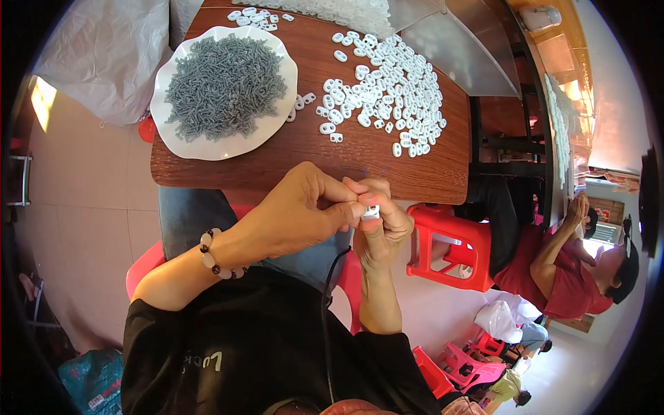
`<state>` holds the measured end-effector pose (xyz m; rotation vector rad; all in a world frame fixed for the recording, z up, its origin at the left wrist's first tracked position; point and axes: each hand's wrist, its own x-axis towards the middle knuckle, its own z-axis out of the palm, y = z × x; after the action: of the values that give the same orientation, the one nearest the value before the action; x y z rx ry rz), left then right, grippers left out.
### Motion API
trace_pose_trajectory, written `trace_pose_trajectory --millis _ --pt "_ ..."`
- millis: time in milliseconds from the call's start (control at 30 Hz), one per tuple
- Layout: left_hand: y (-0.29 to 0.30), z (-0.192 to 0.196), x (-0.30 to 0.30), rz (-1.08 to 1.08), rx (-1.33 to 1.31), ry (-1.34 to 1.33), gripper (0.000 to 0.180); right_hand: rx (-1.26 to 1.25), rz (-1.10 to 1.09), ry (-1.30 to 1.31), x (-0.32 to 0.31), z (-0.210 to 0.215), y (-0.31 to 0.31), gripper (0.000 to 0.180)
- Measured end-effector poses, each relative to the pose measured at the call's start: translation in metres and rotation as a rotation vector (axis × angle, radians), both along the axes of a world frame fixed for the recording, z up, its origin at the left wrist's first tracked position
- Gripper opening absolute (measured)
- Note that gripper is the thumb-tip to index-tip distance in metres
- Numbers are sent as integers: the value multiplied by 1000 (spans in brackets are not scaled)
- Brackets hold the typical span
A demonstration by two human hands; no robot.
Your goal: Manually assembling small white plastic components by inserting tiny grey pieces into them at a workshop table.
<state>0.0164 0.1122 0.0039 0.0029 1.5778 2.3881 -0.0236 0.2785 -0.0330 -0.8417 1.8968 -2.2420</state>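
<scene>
My left hand (294, 214) and my right hand (379, 225) meet just below the near edge of the wooden table (346, 162). Between their fingertips sits a small white plastic piece (371, 211); the right hand grips it from below and the left hand's fingers pinch at it from the left, possibly with a small screw that I cannot see. A beaded bracelet (211, 257) circles my left wrist. On the table a white scalloped plate (273, 124) holds a heap of small grey screws (223, 84). A spread of several white plastic pieces (387, 90) lies to its right.
A red plastic stool (446, 245) stands right of my hands. A person in a red shirt (560, 277) sits at the right. A white plastic bag (104, 48) lies at the upper left. More red stools (463, 366) and people are at the lower right.
</scene>
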Motion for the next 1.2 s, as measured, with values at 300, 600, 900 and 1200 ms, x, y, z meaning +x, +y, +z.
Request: trace_pose_trajectory --millis 300,600,900,1200 --pt "14 -14 -2 99 62 15 18 -74 -2 -128 1 -6 2 36" --pt "9 -10 -9 99 62 6 21 -105 124 -141 -8 1 -1 57" --pt "7 -16 -10 71 152 -79 22 -114 193 -262 -10 4 2 55" --pt "10 -18 -8 90 136 -61 26 -83 153 -308 -11 6 5 48"
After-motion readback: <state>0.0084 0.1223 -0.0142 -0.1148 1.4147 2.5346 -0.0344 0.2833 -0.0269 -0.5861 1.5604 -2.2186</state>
